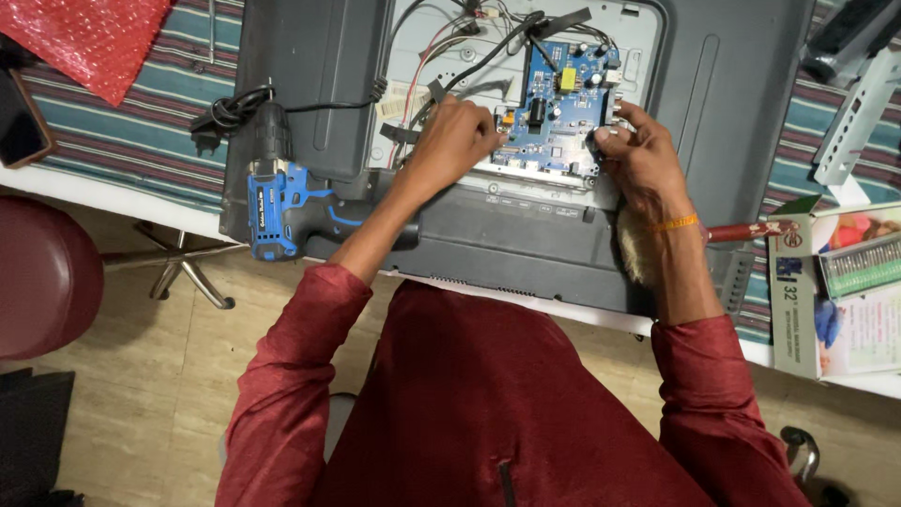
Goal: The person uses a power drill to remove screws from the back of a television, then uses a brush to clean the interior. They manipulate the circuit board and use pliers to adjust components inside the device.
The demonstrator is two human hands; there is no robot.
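Both hands (554,141) grip circuit board (560,99) edges — wires crowd above

I see a table (141,192) under a striped cloth (131,141) — on it a television (732,84) lying face down, red bubble wrap (94,38), a phone (19,117) and a bit box (835,291).

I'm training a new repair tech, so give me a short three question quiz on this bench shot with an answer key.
1. True or false: both hands rest on the blue circuit board.
2. Which tool lies by the person's left arm? A) blue cordless drill B) soldering iron C) pliers
3. What covers the table?

Key:
1. True: the left hand is at the board's left edge, the right hand at its right edge.
2. A, the blue cordless drill.
3. A striped cloth.
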